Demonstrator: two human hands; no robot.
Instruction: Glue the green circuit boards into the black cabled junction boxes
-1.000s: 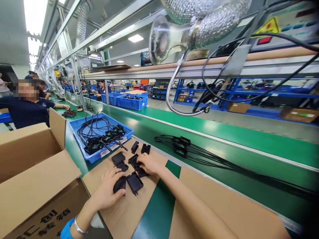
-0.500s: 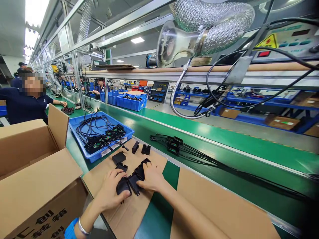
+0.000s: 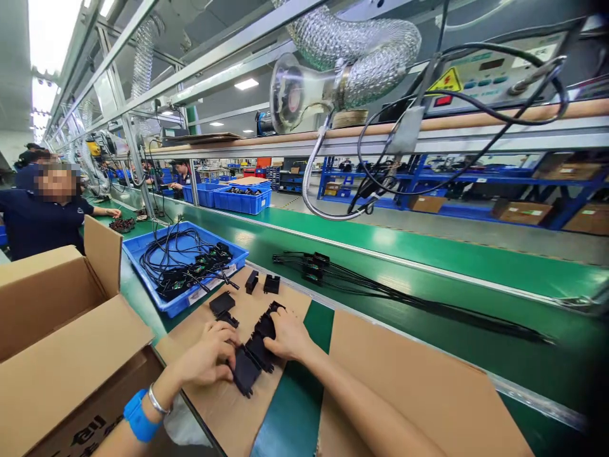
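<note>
Several black plastic housings lie on a flat cardboard sheet (image 3: pixel 228 412). My left hand (image 3: pixel 209 355) has its fingers curled against the left edge of one flat black housing (image 3: pixel 246 373). Between my right hand's (image 3: pixel 291 333) thumb and fingers is another black housing (image 3: pixel 264 327), at the upper end of a touching row. Behind my left fingers, a further housing (image 3: pixel 229 318) is partly covered. Loose ones rest farther back: a flat piece (image 3: pixel 222 303), a narrow piece (image 3: pixel 252 282) and a squarish piece (image 3: pixel 271 284).
A blue tray (image 3: pixel 174 308) of cabled circuit boards stands beyond the housings. An open carton (image 3: pixel 71 343) is on my left, a second cardboard sheet (image 3: pixel 404 387) on my right. Cabled black parts (image 3: pixel 316 266) lie across the green bench. A co-worker (image 3: pixel 47 216) sits far left.
The housing by my left hand has moved right and now lies against the row. My left fingers have drawn in to its edge. My right hand stays on the row; the view has shifted slightly.
</note>
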